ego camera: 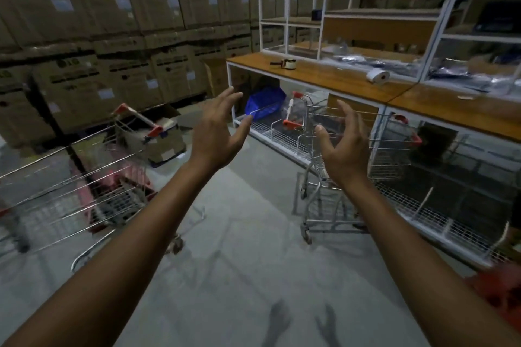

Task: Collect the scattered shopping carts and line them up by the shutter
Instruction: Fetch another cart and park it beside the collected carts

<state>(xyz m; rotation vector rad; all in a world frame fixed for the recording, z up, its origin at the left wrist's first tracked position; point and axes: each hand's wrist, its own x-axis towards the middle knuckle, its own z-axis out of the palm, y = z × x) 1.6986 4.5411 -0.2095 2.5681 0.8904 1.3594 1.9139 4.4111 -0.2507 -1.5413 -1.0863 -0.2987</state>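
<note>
Left hand (217, 135): raised, fingers straight and spread, holding nothing, apart from every cart.
Right hand (345, 149): raised, fingers spread and loosely curved, empty. It overlaps the near cart (392, 146) in the view and is probably just short of the wire.
Near cart: just beyond the right hand, standing close against the low wire shelf under the surface (324, 79).
Where to hold: the handle bar (291, 108) with red end caps at the basket's left end, taken with 2 hands.
Handling: a stiff welded-wire frame on small castors. Empty, it should roll lightly, though swivelling wheels may pull it off line.
Other carts: the left cart (84, 194) is low and blurred, with a pink flap. The far cart (138, 121) carries a cardboard box and would likely push heavier.
Shutter: not in view.
Materials: thin chrome wire baskets, glossy red plastic caps, a smooth grey concrete floor (239, 248), a wood-topped surface on a white metal frame, and matte cardboard boxes (112, 8) stacked behind.
</note>
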